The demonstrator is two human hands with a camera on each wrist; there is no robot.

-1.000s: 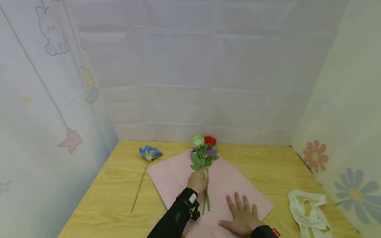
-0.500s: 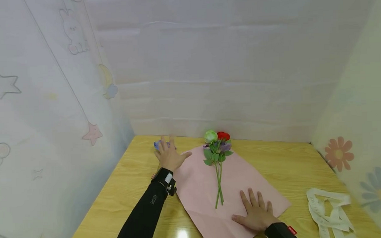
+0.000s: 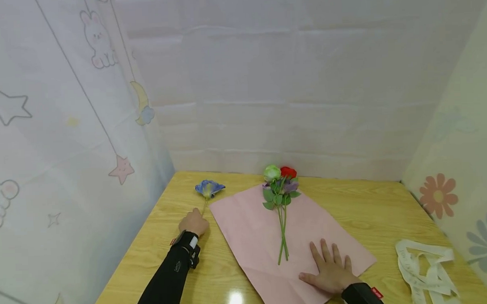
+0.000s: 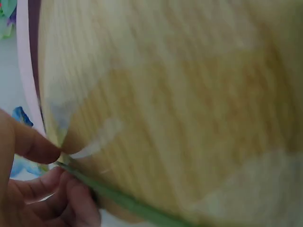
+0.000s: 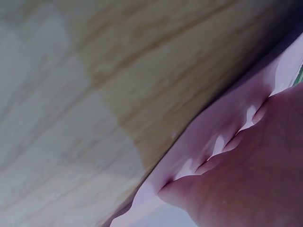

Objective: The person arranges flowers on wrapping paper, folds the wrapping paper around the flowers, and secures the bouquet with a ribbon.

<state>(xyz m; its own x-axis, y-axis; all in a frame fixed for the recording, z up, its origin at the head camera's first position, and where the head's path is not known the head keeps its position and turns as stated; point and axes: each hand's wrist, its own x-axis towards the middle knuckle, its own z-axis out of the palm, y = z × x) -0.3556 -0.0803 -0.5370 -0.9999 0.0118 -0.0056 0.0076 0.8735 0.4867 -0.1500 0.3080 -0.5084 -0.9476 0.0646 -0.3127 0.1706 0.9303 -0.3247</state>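
Observation:
My left hand [image 3: 194, 222] pinches the thin stem [image 4: 128, 201] of a blue artificial flower [image 3: 209, 188] on the left side of the table. In the left wrist view, thumb and fingertips close round that green stem. Spread flat, my right hand [image 3: 330, 269] rests on a sheet of pink wrapping paper [image 3: 246, 241] near its lower right edge. Several artificial flowers lie across the paper: a pale green one [image 3: 272, 173], a red one [image 3: 288, 172] and a purple one [image 3: 290, 185], their stems crossing and pointing toward me.
A loosely folded white ribbon [image 3: 422, 271] lies on the wooden table [image 3: 362, 201] at the right. Printed cloth hangs around the back and both sides, with the back cloth [image 3: 286, 101] meeting the table's far edge.
My left hand has let go of the bunched stems on the paper, moved left and taken hold of the blue flower's stem. My right hand stays flat on the paper; the head view has shifted.

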